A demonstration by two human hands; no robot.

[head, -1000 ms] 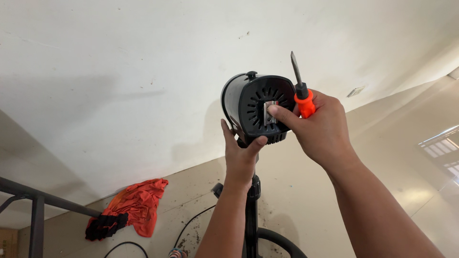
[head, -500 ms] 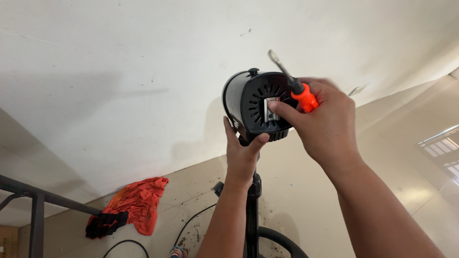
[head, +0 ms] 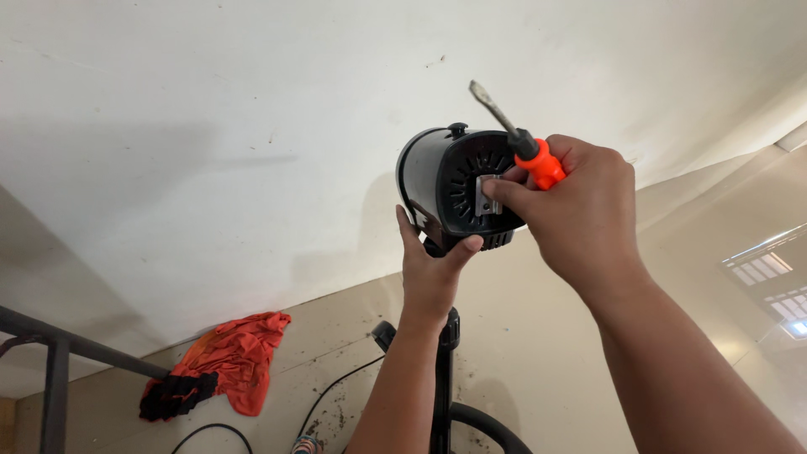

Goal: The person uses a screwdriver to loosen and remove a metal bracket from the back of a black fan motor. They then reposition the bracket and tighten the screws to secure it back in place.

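counting from the head view: two hands, one black round fan motor point(head: 450, 189), one screwdriver point(head: 521, 143) with an orange handle, one black pole point(head: 443, 378), one orange cloth point(head: 227, 357).

the left hand point(head: 430, 273) cups the motor from below, fingers and thumb pressed on its bottom edge. the right hand point(head: 576, 210) is curled around the screwdriver, blade pointing up, while its fingertips point(head: 498, 192) pinch a small grey piece on the motor's back. the motor sits on top of the pole.

behind is a white wall and a tan floor with dark cables point(head: 336, 391).
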